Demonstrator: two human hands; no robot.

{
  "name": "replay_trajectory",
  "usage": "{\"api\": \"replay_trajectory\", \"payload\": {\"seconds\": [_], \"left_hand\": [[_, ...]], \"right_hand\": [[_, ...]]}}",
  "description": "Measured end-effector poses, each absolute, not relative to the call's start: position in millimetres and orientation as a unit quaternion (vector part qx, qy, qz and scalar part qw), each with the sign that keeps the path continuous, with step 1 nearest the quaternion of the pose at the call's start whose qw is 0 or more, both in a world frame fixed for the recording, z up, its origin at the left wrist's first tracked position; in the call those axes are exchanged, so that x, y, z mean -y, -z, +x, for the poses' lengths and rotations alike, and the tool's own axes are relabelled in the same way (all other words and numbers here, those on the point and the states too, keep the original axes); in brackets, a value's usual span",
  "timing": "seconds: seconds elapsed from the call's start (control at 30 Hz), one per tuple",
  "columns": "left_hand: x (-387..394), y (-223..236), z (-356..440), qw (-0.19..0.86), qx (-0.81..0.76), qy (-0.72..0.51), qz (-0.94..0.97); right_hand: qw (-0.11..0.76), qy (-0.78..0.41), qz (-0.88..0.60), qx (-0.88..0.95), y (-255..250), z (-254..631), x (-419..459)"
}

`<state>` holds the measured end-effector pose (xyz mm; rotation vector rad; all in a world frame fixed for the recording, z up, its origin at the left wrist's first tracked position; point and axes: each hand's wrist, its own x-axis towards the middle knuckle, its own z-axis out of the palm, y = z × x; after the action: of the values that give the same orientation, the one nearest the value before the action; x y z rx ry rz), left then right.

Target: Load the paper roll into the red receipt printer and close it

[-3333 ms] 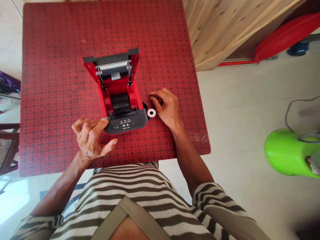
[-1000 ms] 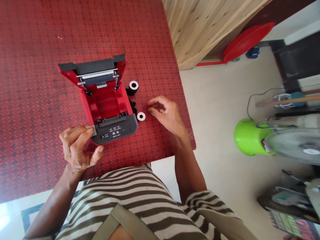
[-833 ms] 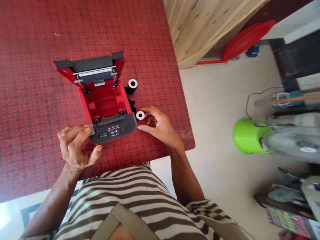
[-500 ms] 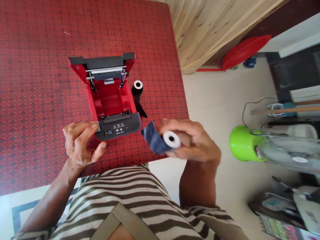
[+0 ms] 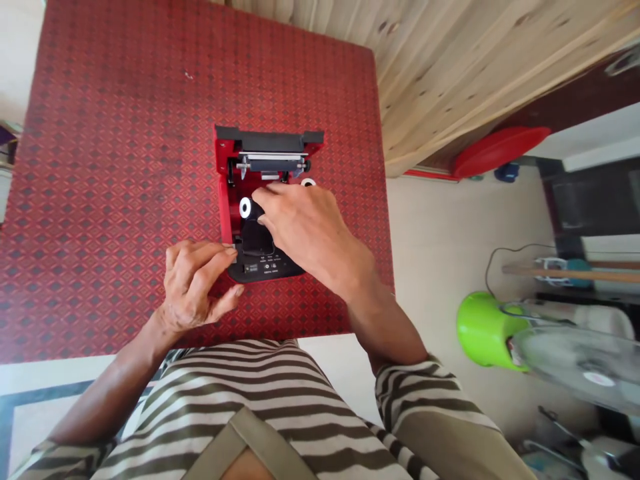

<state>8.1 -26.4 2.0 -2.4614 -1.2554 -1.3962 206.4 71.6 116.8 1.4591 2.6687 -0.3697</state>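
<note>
A small red and black printer [image 5: 267, 269] stands on the table with its lid raised. My right hand [image 5: 307, 230] reaches over the paper bay, fingers closed on a black roll [image 5: 245, 208] with a white core end facing up and left. A loose black tail of the roll lies toward the front panel. At the printer's front left corner is my left hand [image 5: 197, 283], its fingertips pressed on the edge and its thumb lower, off the panel. Behind my right hand shows the white end of a second roll [image 5: 309, 181], mostly hidden.
A red patterned table [image 5: 125, 167] carries the printer. Wooden boards [image 5: 425, 80] border its far and right sides. On the floor to the right stand a green bucket [image 5: 483, 330] and a fan [image 5: 590, 367]. A red round object [image 5: 500, 152] leans farther back.
The bay's earlier black contents came out to the table's right side. My right hand then picked up the near roll and carried it left into the bay. My left hand keeps to the printer's corner.
</note>
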Motion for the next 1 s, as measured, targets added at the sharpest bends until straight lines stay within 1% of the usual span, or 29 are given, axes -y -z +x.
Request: {"api": "replay_trajectory", "payload": {"seconds": [0.07,0.2,0.4,0.57,0.7,0.77,0.9,1.0], "left_hand": [[27.0,-2.6,8.6,0.014,0.404,0.452,-0.795],[27.5,-3.9,8.8,-0.001,0.411,0.448,-0.794],[26.4,-4.8,9.1,-0.001,0.400,0.453,-0.797],[26.3,-4.0,8.2,-0.013,0.403,0.449,-0.797],[26.5,-3.1,7.3,-0.015,0.403,0.453,-0.795],[26.2,-2.5,7.3,-0.015,0.398,0.460,-0.793],[25.2,-0.3,7.1,-0.010,0.400,0.471,-0.786],[24.6,-0.5,6.4,0.003,0.405,0.465,-0.787]], "right_hand": [[0.065,0.114,0.478,-0.869,-120.3,202.5,-71.0],[0.090,0.105,0.469,-0.872,-125.1,198.7,-71.5],[0.154,0.110,0.445,-0.875,-115.1,190.4,-82.6],[0.151,0.108,0.440,-0.879,-106.5,189.7,-89.2],[0.106,0.131,0.447,-0.879,-108.8,199.4,-83.2],[0.063,0.173,0.432,-0.883,-112.3,211.1,-78.4],[-0.038,0.285,0.355,-0.889,-114.2,240.8,-70.0],[-0.102,0.308,0.327,-0.887,-106.8,253.6,-65.9]]}}
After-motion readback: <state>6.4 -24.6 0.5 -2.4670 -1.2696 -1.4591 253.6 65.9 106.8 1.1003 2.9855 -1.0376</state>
